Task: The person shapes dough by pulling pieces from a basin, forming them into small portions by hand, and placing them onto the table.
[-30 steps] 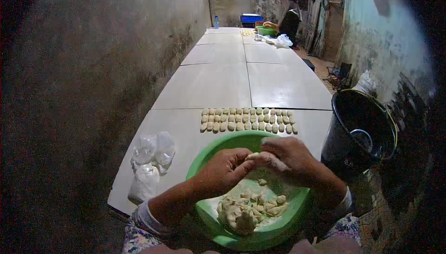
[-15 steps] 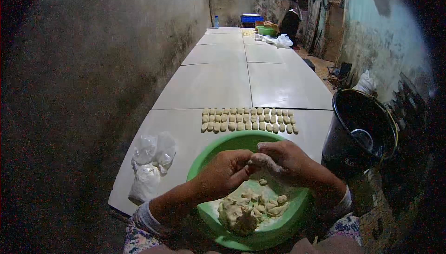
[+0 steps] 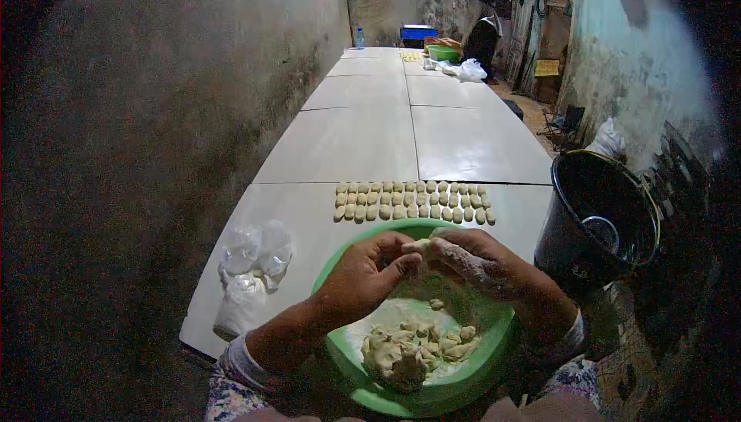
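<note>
While left hand [image 3: 369, 277] and right hand [image 3: 485, 266] pinch dough piece [image 3: 417, 246] between fingers [image 3: 401, 269] over green basin [image 3: 498, 345], dough lumps [image 3: 395, 354] sit inside. Dough rows [image 3: 410, 199] lie beyond it.

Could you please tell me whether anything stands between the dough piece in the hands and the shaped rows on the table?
Only the far rim of the green bowl lies between the dough piece and the shaped rows; the piece would probably need to pass over it. Nothing else visible blocks the way.

The basin [image 3: 494, 356] looks smooth plastic, the dough [image 3: 394, 356] matt.
</note>
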Available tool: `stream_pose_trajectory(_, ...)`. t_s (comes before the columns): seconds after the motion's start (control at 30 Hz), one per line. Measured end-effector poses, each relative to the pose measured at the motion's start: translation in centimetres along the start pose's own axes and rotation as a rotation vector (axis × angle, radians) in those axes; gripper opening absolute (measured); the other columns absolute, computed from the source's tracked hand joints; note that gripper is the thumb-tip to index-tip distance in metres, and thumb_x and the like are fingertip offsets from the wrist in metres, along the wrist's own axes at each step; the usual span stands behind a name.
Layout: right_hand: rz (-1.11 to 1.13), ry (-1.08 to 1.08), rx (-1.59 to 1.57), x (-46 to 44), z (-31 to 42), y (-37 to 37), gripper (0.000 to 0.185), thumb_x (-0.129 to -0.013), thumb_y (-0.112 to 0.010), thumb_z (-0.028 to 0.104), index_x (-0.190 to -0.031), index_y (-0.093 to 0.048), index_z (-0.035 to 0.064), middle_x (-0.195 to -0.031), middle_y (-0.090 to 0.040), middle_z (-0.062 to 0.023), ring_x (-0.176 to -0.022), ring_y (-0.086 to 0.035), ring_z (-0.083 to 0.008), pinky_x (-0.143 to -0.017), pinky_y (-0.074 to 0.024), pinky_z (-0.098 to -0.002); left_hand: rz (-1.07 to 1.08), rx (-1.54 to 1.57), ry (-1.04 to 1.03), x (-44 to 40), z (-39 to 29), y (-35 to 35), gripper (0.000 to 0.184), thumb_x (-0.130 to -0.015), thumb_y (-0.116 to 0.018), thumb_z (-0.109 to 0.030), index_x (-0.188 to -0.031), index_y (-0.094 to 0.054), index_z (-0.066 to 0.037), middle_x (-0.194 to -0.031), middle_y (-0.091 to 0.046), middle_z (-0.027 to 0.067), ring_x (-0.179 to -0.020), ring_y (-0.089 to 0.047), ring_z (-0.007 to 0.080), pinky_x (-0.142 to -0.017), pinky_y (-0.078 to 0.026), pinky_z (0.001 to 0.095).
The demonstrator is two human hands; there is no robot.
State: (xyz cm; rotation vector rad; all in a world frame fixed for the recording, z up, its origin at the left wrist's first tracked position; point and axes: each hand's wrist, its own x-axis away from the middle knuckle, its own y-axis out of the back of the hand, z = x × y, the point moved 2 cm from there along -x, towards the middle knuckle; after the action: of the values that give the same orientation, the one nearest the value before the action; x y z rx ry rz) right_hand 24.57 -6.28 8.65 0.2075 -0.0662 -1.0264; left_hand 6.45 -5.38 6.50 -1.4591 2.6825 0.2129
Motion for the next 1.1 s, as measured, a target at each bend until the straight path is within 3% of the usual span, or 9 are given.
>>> stream_pose_trajectory(0.1,0.005,0.073,0.097,-0.3,-0.3,0.0,0.032,-0.098,-0.039,0.027,-0.087,-0.055,0.0016,-0.072,-0.048,0.0017,-0.063,-0.041,-0.0070,-0.056,-0.0359,-0.0228,-0.122,-0.004,-0.179,-0.4,0.4,0.2,0.020,-0.090,-0.058,-0.017,-0.100,-0.055,0.000,-0.090,-0.061,0.0056,-0.086,-0.056,0.0101,-0.079,-0.046,0.0260)
stream_pose_trajectory(0.3,0.018,0.049,0.139,-0.5,-1.2,0.5,0.024,-0.095,-0.048,0.022,-0.099,-0.056,-0.0008,-0.082,-0.057,-0.0012,-0.074,-0.050,-0.0072,-0.065,-0.0416,-0.0239,-0.044,0.113,-0.148,-0.4,0.5,1.0,0.018,-0.089,-0.061,-0.014,-0.098,-0.060,0.001,-0.092,-0.063,0.0034,-0.084,-0.055,0.0085,-0.078,-0.045,0.0247)
stream_pose_trajectory(0.37,0.035,-0.004,0.054,-0.5,-1.6,0.6,0.022,-0.092,-0.055,0.019,-0.101,-0.055,-0.0014,-0.090,-0.058,-0.0035,-0.081,-0.052,-0.0078,-0.068,-0.0429,-0.0243,0.102,0.359,0.014,-0.5,1.3,1.3,0.017,-0.088,-0.061,-0.014,-0.098,-0.061,-0.001,-0.092,-0.063,0.0031,-0.083,-0.055,0.0082,-0.078,-0.045,0.0248)
stream_pose_trajectory(0.47,-0.044,0.179,-0.127,-0.9,-2.0,0.4,0.026,-0.082,-0.065,0.007,-0.106,-0.057,0.0006,-0.103,-0.055,-0.0059,-0.089,-0.053,-0.0124,-0.078,-0.0457,-0.0295,0.181,0.420,0.100,-0.7,1.9,1.4,0.017,-0.087,-0.062,-0.014,-0.098,-0.058,-0.002,-0.092,-0.063,0.0035,-0.082,-0.057,0.0102,-0.075,-0.047,0.0253)
stream_pose_trajectory(0.57,-0.073,0.193,-0.142,-1.2,-0.6,0.0,0.033,-0.077,-0.067,0.002,-0.109,-0.059,0.0061,-0.103,-0.053,-0.0060,-0.087,-0.055,-0.0161,-0.080,-0.0457,-0.0298,0.141,0.472,0.176,-0.7,1.7,1.2,0.019,-0.087,-0.062,-0.012,-0.101,-0.052,-0.003,-0.093,-0.063,0.0044,-0.079,-0.058,0.0113,-0.071,-0.048,0.0259)
stream_pose_trajectory(0.6,-0.068,0.511,0.304,-1.7,-0.4,0.1,0.036,-0.073,-0.068,0.001,-0.108,-0.061,0.0098,-0.103,-0.051,-0.0065,-0.085,-0.055,-0.0180,-0.076,-0.0457,-0.0283,0.214,0.479,0.131,-1.0,2.1,1.2,0.019,-0.088,-0.061,-0.013,-0.102,-0.052,-0.004,-0.092,-0.062,0.0041,-0.078,-0.058,0.0111,-0.070,-0.047,0.0257)
stream_pose_trajectory(0.77,-0.067,0.490,0.440,-1.0,0.2,0.5,0.027,-0.073,-0.069,0.002,-0.098,-0.061,0.0065,-0.098,-0.053,-0.0093,-0.086,-0.055,-0.0208,-0.073,-0.0455,-0.0306,0.226,0.331,0.167,-0.7,2.0,0.8,0.015,-0.094,-0.051,-0.016,-0.100,-0.054,-0.003,-0.087,-0.061,0.0037,-0.074,-0.057,0.0076,-0.065,-0.047,0.0233)
stream_pose_trajectory(0.97,-0.194,0.537,0.539,-1.0,0.2,0.0,0.016,-0.075,-0.067,0.001,-0.083,-0.053,0.0017,-0.087,-0.054,-0.0124,-0.079,-0.056,-0.0257,-0.067,-0.0452,-0.0346,0.028,0.220,-0.134,0.4,1.1,-0.5,0.031,-0.096,-0.047,-0.026,-0.110,-0.052,0.001,-0.097,-0.060,0.0072,-0.089,-0.058,0.0124,-0.079,-0.049,0.0271)
stream_pose_trajectory(1.1,-0.217,0.615,0.672,-0.7,0.7,0.1,0.016,-0.076,-0.067,0.003,-0.079,-0.051,0.0024,-0.082,-0.053,-0.0127,-0.072,-0.055,-0.0277,-0.063,-0.0448,-0.0341,0.146,0.015,-0.121,0.6,-0.2,-1.0,0.026,-0.096,-0.040,-0.014,-0.114,-0.047,0.004,-0.100,-0.060,0.0110,-0.094,-0.057,0.0153,-0.087,-0.046,0.0303)
